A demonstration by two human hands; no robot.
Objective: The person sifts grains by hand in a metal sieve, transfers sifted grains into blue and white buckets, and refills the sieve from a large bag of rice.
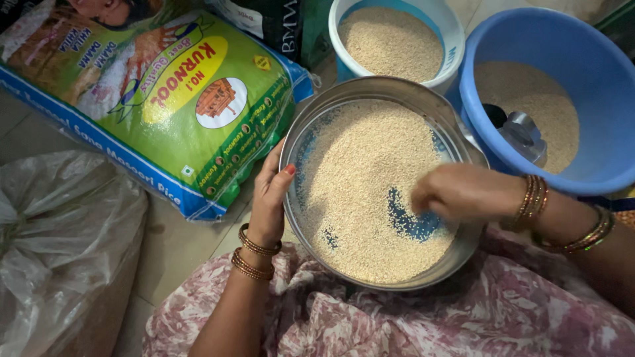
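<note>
Steel gleams from the round, shallow metal sieve pan resting on the person's lap, over a pink-and-white floral cloth. It holds a bed of pale cream grain, with a patch of blue showing through where the grain is thin. The left hand is clamped on the pan's left rim, thumb over the edge, gold bangles at the wrist. The right hand lies inside the pan with fingers curled down into the grain beside the bare blue patch; whether it pinches anything I cannot tell. Just beyond the pan stand a small white-and-blue plastic bucket of grain and a large blue plastic tub with grain and a metal scoop. A green printed rice sack lies on the floor to the left, near a crumpled clear plastic bag.
</note>
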